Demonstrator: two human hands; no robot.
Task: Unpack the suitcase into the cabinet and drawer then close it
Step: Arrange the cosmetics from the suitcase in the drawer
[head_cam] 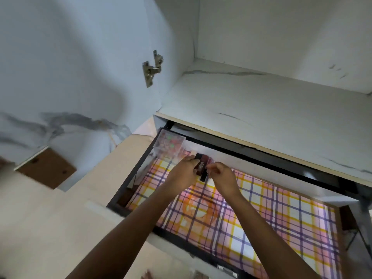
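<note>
The left hand (185,170) curls its grip round a small dark red-and-black object (202,168), too blurred to name, while the right hand (221,176) pinches its other side, both forearms reaching forward. They hover over the open drawer (128,178), lined with plaid paper (261,218), beside a clear box (171,143) in its far-left corner. Above are the white cabinet shelf (261,101) and the open door (70,67).
</note>
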